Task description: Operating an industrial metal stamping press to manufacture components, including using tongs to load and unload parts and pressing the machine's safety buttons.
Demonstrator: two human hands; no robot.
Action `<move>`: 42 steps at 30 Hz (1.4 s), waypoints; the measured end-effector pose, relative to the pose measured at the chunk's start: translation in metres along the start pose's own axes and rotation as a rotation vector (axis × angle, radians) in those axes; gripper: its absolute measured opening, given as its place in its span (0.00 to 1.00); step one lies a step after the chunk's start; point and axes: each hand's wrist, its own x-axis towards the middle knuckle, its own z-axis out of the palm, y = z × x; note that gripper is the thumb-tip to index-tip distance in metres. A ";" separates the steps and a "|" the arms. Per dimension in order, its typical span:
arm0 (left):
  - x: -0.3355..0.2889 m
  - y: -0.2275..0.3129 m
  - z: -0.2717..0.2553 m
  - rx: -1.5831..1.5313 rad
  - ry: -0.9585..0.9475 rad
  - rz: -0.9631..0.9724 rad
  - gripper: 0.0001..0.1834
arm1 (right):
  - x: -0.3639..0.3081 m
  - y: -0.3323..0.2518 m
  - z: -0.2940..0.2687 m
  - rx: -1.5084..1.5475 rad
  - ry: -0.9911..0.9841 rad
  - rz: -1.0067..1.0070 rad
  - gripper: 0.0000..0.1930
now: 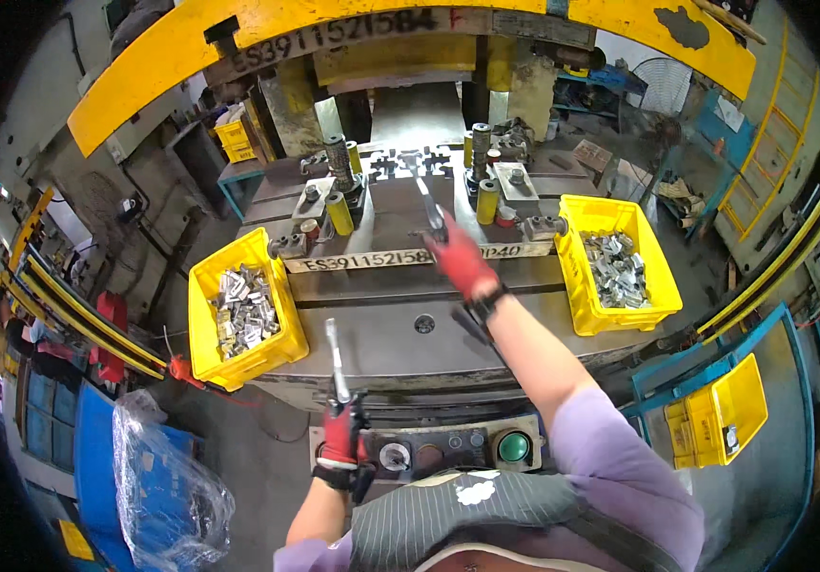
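red-gloved left hand (341, 434) and right hand (461, 259), fingers clamped round slim tools (340, 386), pale shafts (425, 195) beyond them

Red gloves (464, 263), a lilac top (625, 462) and a pale-striped dark apron (405, 524) contrast with yellow bins (625, 321) and silvery tools (336, 353).

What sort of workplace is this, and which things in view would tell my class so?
Probably a metal-stamping workshop: a heavy machine that looks like a press, yellow bins full of small metal parts, and a large green button on a control panel.
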 end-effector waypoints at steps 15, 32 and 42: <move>0.207 0.149 0.155 0.308 -0.516 0.456 0.24 | -0.027 0.012 0.003 0.450 0.238 -0.041 0.20; 0.215 0.180 0.220 -0.015 -0.603 0.113 0.06 | -0.257 0.118 -0.155 0.348 0.624 0.376 0.20; 0.251 0.147 0.214 -0.240 -0.505 0.279 0.16 | -0.286 0.113 -0.140 0.385 0.655 0.394 0.20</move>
